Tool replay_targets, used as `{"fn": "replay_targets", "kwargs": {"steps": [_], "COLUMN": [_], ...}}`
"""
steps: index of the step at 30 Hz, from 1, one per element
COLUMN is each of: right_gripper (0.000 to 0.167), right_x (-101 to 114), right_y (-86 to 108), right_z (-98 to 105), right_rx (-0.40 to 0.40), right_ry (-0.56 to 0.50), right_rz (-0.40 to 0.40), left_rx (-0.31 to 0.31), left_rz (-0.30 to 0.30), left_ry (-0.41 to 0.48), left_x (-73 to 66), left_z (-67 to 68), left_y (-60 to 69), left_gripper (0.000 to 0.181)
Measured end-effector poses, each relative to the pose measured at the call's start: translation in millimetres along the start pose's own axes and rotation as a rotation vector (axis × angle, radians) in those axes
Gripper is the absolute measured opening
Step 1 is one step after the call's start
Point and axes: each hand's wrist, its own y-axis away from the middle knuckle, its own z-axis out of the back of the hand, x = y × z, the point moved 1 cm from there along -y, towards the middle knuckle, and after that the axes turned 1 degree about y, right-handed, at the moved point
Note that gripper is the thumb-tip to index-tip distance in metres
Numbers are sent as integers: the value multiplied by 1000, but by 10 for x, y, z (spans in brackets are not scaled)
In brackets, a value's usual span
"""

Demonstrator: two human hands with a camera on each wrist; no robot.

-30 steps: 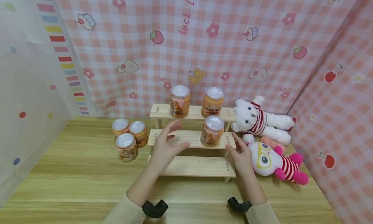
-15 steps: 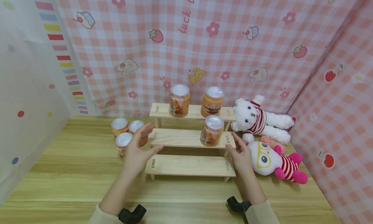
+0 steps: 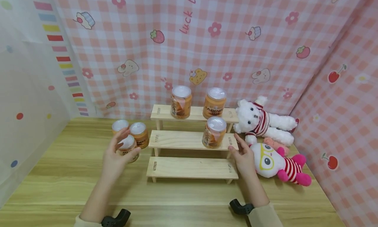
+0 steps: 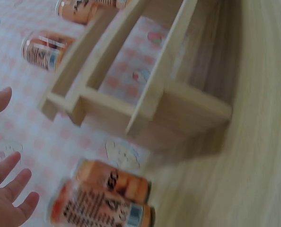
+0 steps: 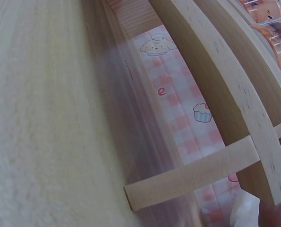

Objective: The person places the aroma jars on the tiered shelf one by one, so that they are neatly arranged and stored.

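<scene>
My left hand (image 3: 115, 156), fingers apart and thumb out, is at the front can (image 3: 128, 142) of a cluster of orange cans with silver lids, partly covering it. I cannot tell whether they touch. In the left wrist view, that hand (image 4: 8, 194) is beside the blurred cans (image 4: 102, 208). My right hand (image 3: 244, 159) is by the right end of the wooden three-step rack (image 3: 189, 168), thumb and fingertips close to the middle shelf; contact is unclear. One can (image 3: 214, 135) stands on the middle shelf. On the top shelf are a left can (image 3: 181, 104) and a right can (image 3: 214, 104).
A white plush bear (image 3: 254, 118) and a pink-and-white plush toy (image 3: 274, 161) lie right of the rack, near my right hand. Two more cans, a right one (image 3: 139, 135) and a rear one (image 3: 119, 124), stand in the cluster. A checked curtain (image 3: 195, 50) hangs behind.
My left hand has moved left from in front of the rack's middle shelf to the can cluster, staying open. The right hand stays by the rack's right end, and the cans have not moved.
</scene>
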Motion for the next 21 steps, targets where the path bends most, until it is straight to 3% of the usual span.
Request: {"fn": "replay_targets", "kwargs": {"steps": [12,21], "right_gripper": [54,54], "right_x": [-5,-9], "right_y": [5,3], "right_z": [7,13], "right_rx": [5,3], "right_ry": [-2,-1], "right_rz": [-4,-5], "left_rx": [-83,-19], "left_rz": [73,83], "left_ry": [-86,-105], "left_x": [312,521], "left_z": [239,271], "left_y": [-60,-69], "left_gripper": [75,77]}}
